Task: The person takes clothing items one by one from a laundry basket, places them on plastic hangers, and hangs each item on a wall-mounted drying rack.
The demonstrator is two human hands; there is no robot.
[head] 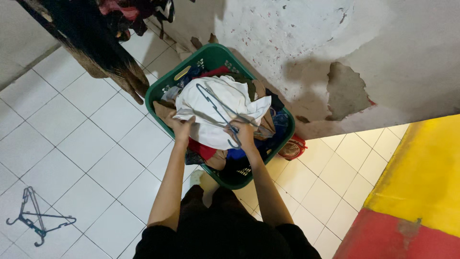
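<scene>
A green laundry basket (158, 96) full of mixed clothes stands on the tiled floor against a peeling wall. On top of the pile lies a white garment (225, 98). My left hand (181, 127) grips the near left edge of this white garment. My right hand (243, 134) holds a dark grey clothes hanger (218, 108) together with the garment's near right edge; the hanger lies across the white cloth.
Loose dark hangers (36, 218) lie on the white tiles at lower left. Dark clothes (96, 43) hang at upper left. A small red round object (291, 149) sits right of the basket. A yellow and red surface (421, 192) fills the lower right.
</scene>
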